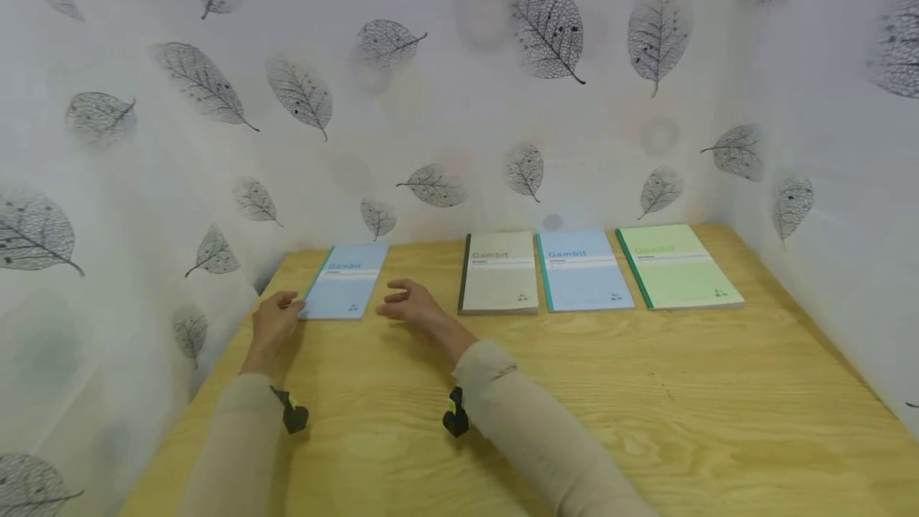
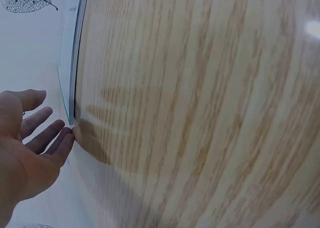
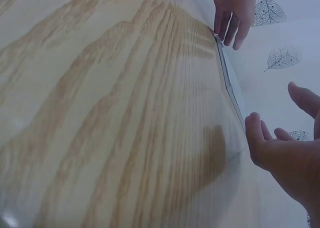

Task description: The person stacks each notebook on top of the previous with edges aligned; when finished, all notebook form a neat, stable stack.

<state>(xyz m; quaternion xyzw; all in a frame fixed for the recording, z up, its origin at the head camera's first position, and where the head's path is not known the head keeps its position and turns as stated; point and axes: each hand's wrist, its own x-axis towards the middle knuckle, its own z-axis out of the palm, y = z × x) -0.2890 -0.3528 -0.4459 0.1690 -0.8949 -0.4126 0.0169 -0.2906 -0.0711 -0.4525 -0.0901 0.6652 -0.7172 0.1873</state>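
Note:
A light blue notebook (image 1: 343, 286) with a green spine lies flat at the back left of the table. My left hand (image 1: 275, 321) is at its front left corner; in the left wrist view the fingers (image 2: 62, 143) are loosely bent, with the little finger by the corner. On the other side, my right hand (image 1: 416, 308) stands a little apart from the notebook's right edge, fingers loosely bent and holding nothing. The right wrist view shows the notebook edge-on (image 3: 227, 78) between the two hands.
A grey notebook (image 1: 498, 278), another blue notebook (image 1: 585, 274) and a green notebook (image 1: 678, 270) lie in a row to the right. Leaf-printed white sheeting (image 1: 445, 102) hangs behind and beside the wooden table (image 1: 646, 413).

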